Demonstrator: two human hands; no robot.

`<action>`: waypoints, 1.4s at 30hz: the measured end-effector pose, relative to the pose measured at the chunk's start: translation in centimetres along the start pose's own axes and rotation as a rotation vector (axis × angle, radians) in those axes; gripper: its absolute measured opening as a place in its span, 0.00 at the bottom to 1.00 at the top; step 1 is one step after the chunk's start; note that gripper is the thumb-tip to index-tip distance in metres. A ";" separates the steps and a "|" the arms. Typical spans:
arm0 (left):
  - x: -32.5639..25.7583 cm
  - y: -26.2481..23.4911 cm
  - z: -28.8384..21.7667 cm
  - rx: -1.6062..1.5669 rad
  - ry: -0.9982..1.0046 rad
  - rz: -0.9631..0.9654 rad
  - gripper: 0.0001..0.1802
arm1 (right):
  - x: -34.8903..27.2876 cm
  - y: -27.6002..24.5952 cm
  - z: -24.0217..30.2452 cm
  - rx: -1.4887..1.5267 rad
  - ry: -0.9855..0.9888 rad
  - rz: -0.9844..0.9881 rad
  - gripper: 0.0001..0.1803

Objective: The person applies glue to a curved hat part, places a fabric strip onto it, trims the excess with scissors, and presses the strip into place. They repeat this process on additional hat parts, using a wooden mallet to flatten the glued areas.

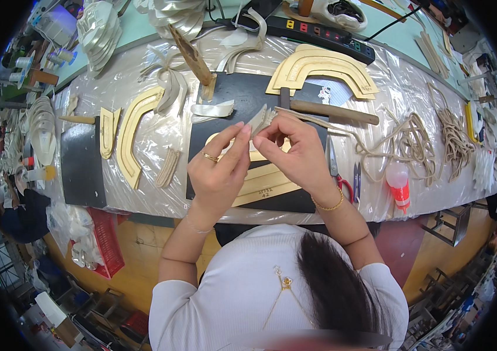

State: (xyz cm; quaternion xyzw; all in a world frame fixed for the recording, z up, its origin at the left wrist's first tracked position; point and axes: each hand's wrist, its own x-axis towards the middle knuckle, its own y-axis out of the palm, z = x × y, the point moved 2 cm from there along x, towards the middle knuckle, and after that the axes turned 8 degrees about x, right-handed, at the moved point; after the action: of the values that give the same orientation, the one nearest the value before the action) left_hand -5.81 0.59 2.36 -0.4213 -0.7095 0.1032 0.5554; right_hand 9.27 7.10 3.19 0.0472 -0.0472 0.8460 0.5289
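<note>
Strap piece [258,121] pinched by both hands over plastic-covered workbench [389,82].

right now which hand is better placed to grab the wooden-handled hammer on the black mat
Right. The right hand lies just below the wooden-handled hammer; the left hand is farther off. Both pinch the small pale strip.

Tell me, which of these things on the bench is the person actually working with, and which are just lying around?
In use:
- pale shoe-upper piece, pinched between left hand and right hand
- black work mat under the hands
- gold templates on that mat

Lying about:
- hammer
- scissors
- red-capped glue bottle
- cord bundles
- power strip
- curved gold patterns
</note>
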 end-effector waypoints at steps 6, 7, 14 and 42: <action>-0.4 -0.7 -0.5 -0.306 -0.289 0.168 0.18 | -0.4 -0.6 -0.6 0.155 0.125 0.086 0.08; -0.4 -0.8 -0.6 -0.317 -0.318 0.193 0.18 | -0.4 -0.6 -0.5 0.148 0.120 0.086 0.08; -0.1 -0.8 -0.8 -0.139 -0.137 0.176 0.21 | -1.2 -0.5 0.5 0.017 0.053 0.046 0.07; -1.0 -0.6 -0.4 -0.527 -0.493 0.345 0.16 | -1.8 -0.8 -1.2 0.232 0.101 0.020 0.07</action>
State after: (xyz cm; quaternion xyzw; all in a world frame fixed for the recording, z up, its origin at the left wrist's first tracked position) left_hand -5.72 -0.66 2.20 -0.6252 -0.7423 0.1074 0.2158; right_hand 10.68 6.01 1.79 0.0650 0.0772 0.8524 0.5131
